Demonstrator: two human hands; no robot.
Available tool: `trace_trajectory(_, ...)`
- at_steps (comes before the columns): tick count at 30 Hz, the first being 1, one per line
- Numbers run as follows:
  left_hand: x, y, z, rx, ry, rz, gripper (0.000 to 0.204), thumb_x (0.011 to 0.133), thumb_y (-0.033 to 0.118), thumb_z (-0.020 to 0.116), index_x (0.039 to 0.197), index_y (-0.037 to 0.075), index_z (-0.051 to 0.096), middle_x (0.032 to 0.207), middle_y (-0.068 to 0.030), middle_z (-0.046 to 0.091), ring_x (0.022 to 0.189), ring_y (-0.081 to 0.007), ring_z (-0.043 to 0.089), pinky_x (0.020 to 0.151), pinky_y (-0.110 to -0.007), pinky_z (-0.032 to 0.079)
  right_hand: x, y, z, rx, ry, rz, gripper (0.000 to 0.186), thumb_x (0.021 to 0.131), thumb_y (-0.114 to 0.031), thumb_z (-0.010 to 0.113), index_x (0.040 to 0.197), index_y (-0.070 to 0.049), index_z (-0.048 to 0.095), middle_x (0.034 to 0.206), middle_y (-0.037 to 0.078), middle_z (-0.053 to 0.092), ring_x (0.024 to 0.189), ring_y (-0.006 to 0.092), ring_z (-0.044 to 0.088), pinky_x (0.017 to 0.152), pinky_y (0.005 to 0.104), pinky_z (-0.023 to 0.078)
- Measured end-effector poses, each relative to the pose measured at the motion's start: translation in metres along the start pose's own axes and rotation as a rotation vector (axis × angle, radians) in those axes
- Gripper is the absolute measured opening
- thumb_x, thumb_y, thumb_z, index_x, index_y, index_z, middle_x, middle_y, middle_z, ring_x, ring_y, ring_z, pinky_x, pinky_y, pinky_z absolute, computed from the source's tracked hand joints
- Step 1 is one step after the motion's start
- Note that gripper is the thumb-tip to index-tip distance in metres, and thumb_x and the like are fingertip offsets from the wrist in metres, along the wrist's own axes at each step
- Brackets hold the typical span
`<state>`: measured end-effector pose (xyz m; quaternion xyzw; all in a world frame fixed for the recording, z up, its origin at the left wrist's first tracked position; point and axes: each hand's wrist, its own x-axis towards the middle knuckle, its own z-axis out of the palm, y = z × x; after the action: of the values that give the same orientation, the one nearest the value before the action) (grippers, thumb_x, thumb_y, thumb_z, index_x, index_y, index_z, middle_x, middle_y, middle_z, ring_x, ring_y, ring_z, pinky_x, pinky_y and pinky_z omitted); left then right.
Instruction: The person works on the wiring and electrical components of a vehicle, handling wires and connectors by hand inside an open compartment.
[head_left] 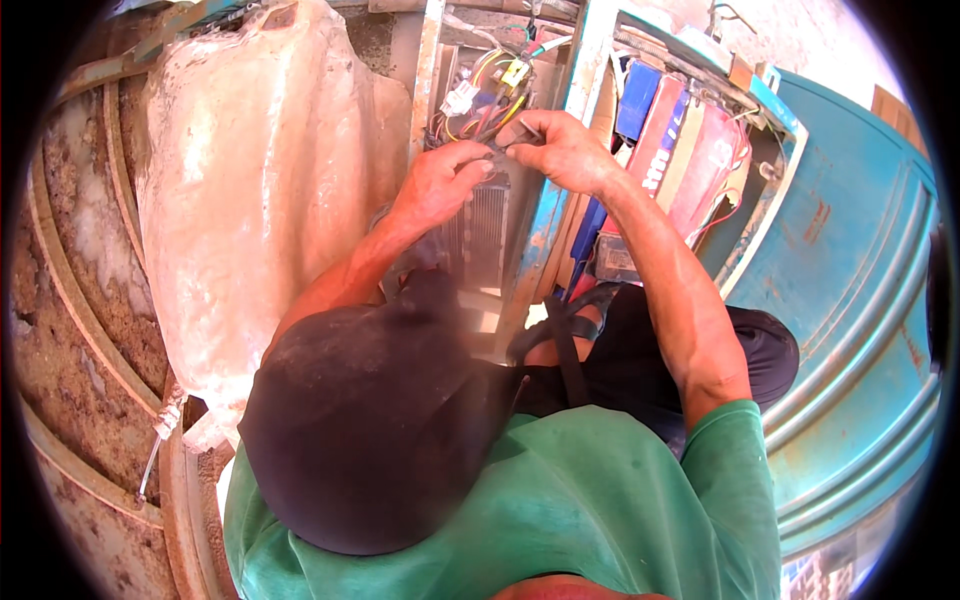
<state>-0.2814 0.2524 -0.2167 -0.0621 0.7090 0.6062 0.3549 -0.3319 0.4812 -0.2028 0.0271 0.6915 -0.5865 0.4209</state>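
My left hand (pixel 443 183) and my right hand (pixel 563 152) meet at the far middle, fingertips almost touching. Both are closed in a pinch on thin dark wire, whose ends are hard to make out between the fingers. Right behind them is a loose tangle of wires (pixel 490 107), yellow, red and dark. A white plug connector (pixel 460 99) hangs in it, with a yellow connector (pixel 515 73) to its right. Below my fingers a grey finned metal unit (pixel 478 222) stands in the narrow opening.
A large cloudy plastic-like bulk (pixel 250 200) fills the left, beside a rusty ribbed panel (pixel 75 270). To the right, a worn blue frame (pixel 545 220) borders a bay of red and blue boxes (pixel 670 150). Beyond hangs a blue metal panel (pixel 850 260). My dark-trousered knee (pixel 370 430) rises in front.
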Motion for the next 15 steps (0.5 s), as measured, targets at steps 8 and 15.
trace_trajectory(8,0.001,0.002,0.002,0.036,0.021,-0.013,0.023,0.097,0.021,0.069,0.110,0.001,0.070,0.087,-0.0070,0.071,0.068,-0.0128,0.064,0.064,-0.031,0.053,0.000,-0.001,0.001,-0.044,-0.028,0.005,0.015,0.091,-0.006,0.069,0.105,-0.001,0.071,0.090,0.000,0.069,0.084,0.0076,0.060,0.077,0.0266,0.050)
trace_trajectory(15,0.002,0.000,0.003,0.070,0.031,0.005,0.023,0.095,0.019,0.071,0.109,0.001,0.071,0.086,-0.0078,0.071,0.073,-0.0128,0.065,0.066,-0.032,0.053,0.007,0.012,0.000,-0.037,-0.025,-0.018,0.014,0.090,-0.006,0.070,0.104,-0.002,0.071,0.091,0.000,0.070,0.085,0.0086,0.061,0.079,0.0273,0.050)
